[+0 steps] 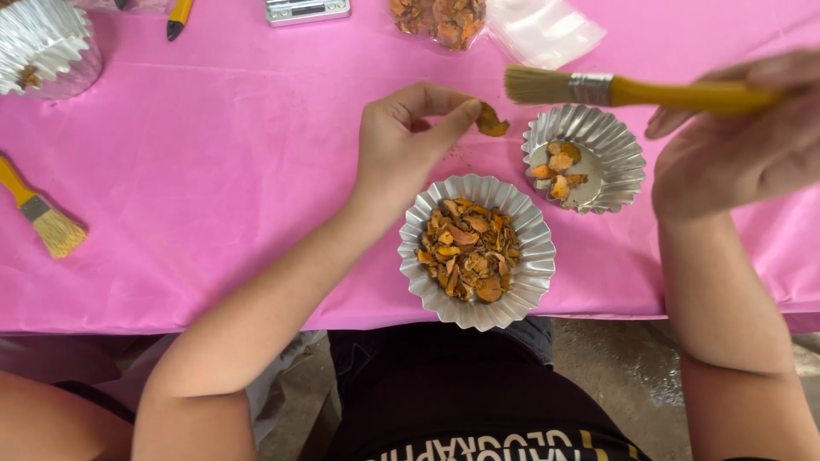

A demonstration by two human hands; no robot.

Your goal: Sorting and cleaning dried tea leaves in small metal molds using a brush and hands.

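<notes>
Head view. The left hand is pinching a single orange-brown chip between thumb and forefinger, raising it clear of the pink cloth. The chip is sitting at the fingertips on the hand's right side, between the two foil cups and slightly beyond them. The right hand is gripping a brush by its yellow handle, fingers closed around it; the wrist is cocked so that the brush is lying nearly level, its long axis running left to right, the bristles pointing left toward the chip. The bristle tips are hanging just beside and a little above the chip, apart from it; no contact is showing. The left hand is thus the one carrying the chip, and the right is presenting the tool across to it.

The full cup, heaped with similar chips, is standing near the table edge, directly below the left hand's fingertips. The smaller cup, holding only a few pieces, is standing just right of the chip and beneath the brush ferrule. The two cups are near each other but not touching.

The left forearm is reaching diagonally up from the lower left; the right forearm is rising nearly straight along the right border. A second brush is lying idle at far left, well apart.
</notes>
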